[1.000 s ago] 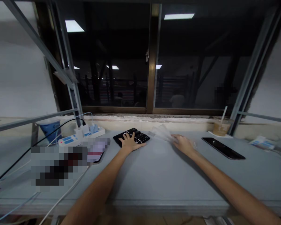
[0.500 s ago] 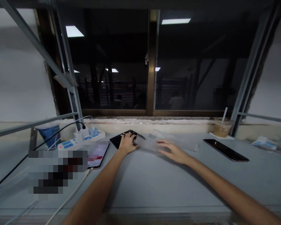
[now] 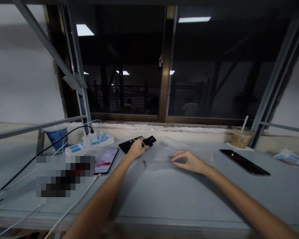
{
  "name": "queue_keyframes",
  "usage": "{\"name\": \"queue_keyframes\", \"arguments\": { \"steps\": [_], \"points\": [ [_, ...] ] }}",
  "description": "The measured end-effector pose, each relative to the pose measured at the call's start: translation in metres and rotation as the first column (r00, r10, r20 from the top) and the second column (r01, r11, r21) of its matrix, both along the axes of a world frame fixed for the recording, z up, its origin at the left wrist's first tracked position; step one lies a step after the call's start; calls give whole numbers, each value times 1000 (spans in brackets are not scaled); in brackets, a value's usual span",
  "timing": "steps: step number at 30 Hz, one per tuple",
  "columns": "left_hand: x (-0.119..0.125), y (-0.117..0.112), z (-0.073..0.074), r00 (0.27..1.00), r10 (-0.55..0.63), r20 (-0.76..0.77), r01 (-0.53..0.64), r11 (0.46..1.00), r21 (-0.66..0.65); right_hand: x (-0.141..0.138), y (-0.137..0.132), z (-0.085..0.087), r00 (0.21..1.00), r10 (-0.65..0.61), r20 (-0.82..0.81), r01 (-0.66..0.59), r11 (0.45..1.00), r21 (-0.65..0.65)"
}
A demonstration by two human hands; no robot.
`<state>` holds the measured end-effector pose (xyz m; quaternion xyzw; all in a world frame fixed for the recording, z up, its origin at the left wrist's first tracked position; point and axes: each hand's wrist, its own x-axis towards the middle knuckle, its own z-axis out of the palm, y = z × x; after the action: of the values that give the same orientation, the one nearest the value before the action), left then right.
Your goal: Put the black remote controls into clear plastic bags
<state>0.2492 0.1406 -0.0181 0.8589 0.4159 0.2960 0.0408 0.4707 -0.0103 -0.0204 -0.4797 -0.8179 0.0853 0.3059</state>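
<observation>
Toward the back of the table, my left hand (image 3: 137, 148) is closed around a black remote control (image 3: 149, 141) whose buttons face up. Under and beside it lies another flat black item (image 3: 127, 146), partly covered by the hand, so its kind is unclear. My right hand (image 3: 190, 162) is to the right, thumb and fingers pinched on a clear plastic bag (image 3: 158, 165). The bag's near part stretches left from the fingertips over the table. More crumpled clear plastic (image 3: 173, 142) lies behind the right hand.
A lit phone (image 3: 108, 162) on a cable lies at left, near a white power strip (image 3: 77, 150) with plugs and a blue cup (image 3: 56, 137). At right are a dark phone (image 3: 243, 162) and an iced drink cup (image 3: 240, 137). Metal posts flank the window.
The remote now shows in my left hand, angled up to the right. My right hand's fingers have curled into a pinch on the plastic bag. The view has shifted slightly.
</observation>
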Motion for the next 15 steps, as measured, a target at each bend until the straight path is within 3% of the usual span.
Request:
{"name": "queue_keyframes", "arguments": {
  "steps": [5, 7, 10, 12, 15],
  "points": [
    [4, -16, 12, 997, -8, 73, -3, 987, 159, -20, 6, -19, 977, 37, -210, -70, 986, -151],
    [12, -31, 15, 994, -110, 29, 99, 963, 250, -20, 10, -21, 921, 3, -389, -66, 987, -147],
    [28, -56, 13, 944, -315, -104, 331, 898, 289, -13, 14, -16, 762, -85, -642, -24, 987, -159],
    [38, -69, 7, 904, -382, -192, 424, 860, 284, -7, 14, -11, 674, -146, -725, -24, 976, -218],
    [48, -80, -3, 870, -420, -256, 483, 830, 279, -3, 12, -10, 619, -226, -752, 2, 958, -286]
  ]
}}
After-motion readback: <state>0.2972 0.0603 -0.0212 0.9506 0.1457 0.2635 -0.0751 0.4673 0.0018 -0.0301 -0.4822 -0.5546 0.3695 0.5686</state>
